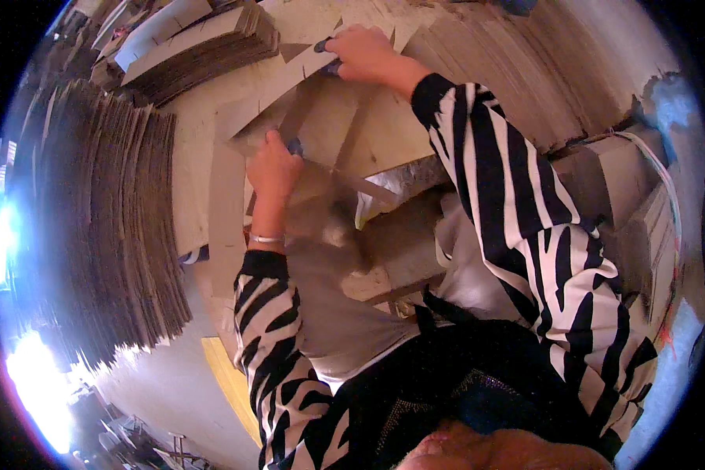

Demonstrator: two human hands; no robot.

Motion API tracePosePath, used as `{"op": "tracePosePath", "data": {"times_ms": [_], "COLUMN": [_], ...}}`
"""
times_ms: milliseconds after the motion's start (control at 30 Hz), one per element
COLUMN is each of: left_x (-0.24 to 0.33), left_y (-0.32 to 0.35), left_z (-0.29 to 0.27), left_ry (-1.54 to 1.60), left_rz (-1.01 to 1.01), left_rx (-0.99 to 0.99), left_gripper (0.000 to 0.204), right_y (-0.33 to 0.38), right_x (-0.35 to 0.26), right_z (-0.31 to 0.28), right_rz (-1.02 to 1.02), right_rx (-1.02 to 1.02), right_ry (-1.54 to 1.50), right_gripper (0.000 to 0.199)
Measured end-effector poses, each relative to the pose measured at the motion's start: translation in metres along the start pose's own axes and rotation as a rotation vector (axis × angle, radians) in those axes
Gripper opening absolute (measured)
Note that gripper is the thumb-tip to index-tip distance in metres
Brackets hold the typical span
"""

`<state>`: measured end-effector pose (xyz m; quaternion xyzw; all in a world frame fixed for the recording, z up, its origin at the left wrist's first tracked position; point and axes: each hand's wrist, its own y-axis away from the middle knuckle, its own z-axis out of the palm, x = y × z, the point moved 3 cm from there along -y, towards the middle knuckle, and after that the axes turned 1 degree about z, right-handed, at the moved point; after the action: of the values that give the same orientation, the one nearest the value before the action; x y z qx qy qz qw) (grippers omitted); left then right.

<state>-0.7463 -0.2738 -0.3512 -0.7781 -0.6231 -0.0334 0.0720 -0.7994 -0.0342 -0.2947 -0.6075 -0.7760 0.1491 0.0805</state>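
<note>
A long flat cardboard strip [278, 92] slants across the work surface, its far end up to the right. My right hand [364, 55] is closed on that far end, with dark coverings on its fingertips. At the strip's near end, my left hand [274, 168] is closed with thumb and finger pinched at the cardboard; a dark covering shows on one digit. Narrower brown cardboard strips [354, 125] stand or lie crosswise beneath and beside it, like a divider grid. Some of their joints are blurred or hidden by my hands.
A tall stack of cardboard sheets [110, 211] rises on the left. Another bundle of cardboard pieces [204, 55] lies at the far left, and a broad row of cardboard [509, 78] at the far right. A pale cable [656, 160] hangs at the right.
</note>
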Motion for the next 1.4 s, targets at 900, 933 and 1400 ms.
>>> {"op": "tracePosePath", "data": {"times_ms": [900, 933, 1400], "left_x": [-0.031, -0.029, -0.008], "left_y": [-0.001, 0.000, -0.005], "left_z": [-0.009, -0.010, -0.005], "left_ry": [0.057, 0.045, -0.083], "left_rz": [-0.066, -0.085, -0.098], "left_rx": [-0.096, -0.123, -0.064], "left_gripper": [0.026, 0.025, 0.023], "right_y": [-0.093, -0.084, -0.044], "right_x": [-0.005, 0.009, -0.017], "right_z": [0.014, 0.009, 0.038], "right_rz": [0.054, 0.092, 0.165], "right_rx": [0.069, 0.167, -0.337], "right_ry": [-0.153, -0.186, -0.182], "right_gripper": [0.041, 0.038, 0.039]}}
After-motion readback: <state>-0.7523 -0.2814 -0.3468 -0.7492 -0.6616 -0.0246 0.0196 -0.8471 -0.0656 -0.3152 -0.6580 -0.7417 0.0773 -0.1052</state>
